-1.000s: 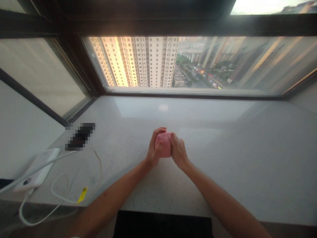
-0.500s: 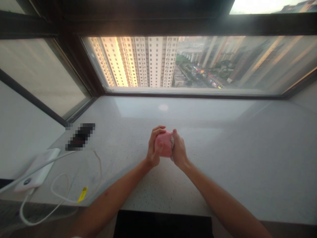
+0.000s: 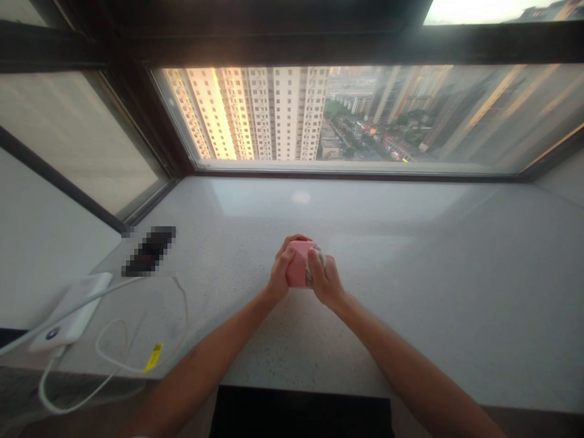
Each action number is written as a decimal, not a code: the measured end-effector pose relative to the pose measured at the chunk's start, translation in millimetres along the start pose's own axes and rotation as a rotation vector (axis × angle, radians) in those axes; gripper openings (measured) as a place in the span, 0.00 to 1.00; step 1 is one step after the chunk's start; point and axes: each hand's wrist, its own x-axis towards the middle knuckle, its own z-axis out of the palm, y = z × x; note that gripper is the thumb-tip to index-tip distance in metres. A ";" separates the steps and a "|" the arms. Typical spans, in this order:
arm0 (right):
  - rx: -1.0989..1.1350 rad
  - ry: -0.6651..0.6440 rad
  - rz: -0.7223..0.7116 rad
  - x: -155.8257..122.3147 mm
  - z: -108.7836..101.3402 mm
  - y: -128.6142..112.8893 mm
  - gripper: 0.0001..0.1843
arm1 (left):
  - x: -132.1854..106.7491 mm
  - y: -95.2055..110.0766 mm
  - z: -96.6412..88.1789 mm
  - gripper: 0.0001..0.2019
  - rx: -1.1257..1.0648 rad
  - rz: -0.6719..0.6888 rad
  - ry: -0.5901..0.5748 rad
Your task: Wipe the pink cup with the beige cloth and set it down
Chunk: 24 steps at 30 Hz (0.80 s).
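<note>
A small pink object [image 3: 298,267] is held between both hands above the middle of a pale speckled window ledge [image 3: 410,292]. My left hand [image 3: 280,271] wraps around its left side with the fingers curled over the top. On its right side my right hand [image 3: 325,278] is closed, pressing a bit of whitish material [image 3: 316,252] against it. I cannot make out what the pink object is.
A white power bank [image 3: 68,313] with a white cable [image 3: 114,359] and a yellow tag [image 3: 152,358] lies at the ledge's left front. A dark blurred-out item [image 3: 148,250] sits behind it. A big window [image 3: 347,115] borders the ledge's far edge.
The hands have turned the pink object slightly between them. A whitish bit now shows at the right hand's fingertips. Both hands stay in the same place.
</note>
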 end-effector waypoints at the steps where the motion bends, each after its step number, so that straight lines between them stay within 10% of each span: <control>1: -0.038 -0.020 -0.020 0.0 -2.1 0.5 0.38 | 0.9 -1.9 0.1 0.23 -0.048 -0.081 -0.003; 5: 0.040 0.030 0.103 8.8 -5.4 1.5 0.36 | 0.5 -5.3 -1.5 0.28 -0.061 -0.152 0.034; 9: 0.318 0.096 0.246 14.4 -1.9 2.1 0.34 | -3.5 -2.2 -3.1 0.40 0.231 0.202 -0.053; 16: 0.006 0.037 0.005 -0.4 -0.2 2.6 0.38 | -3.2 -6.0 0.4 0.23 0.030 -0.003 -0.023; 21: 0.263 0.131 0.211 2.9 4.3 -6.7 0.34 | -4.2 1.2 -0.8 0.27 0.330 0.470 0.002; 24: 0.168 0.116 0.119 1.3 4.2 -10.0 0.35 | -2.5 2.9 1.3 0.24 0.197 0.294 -0.015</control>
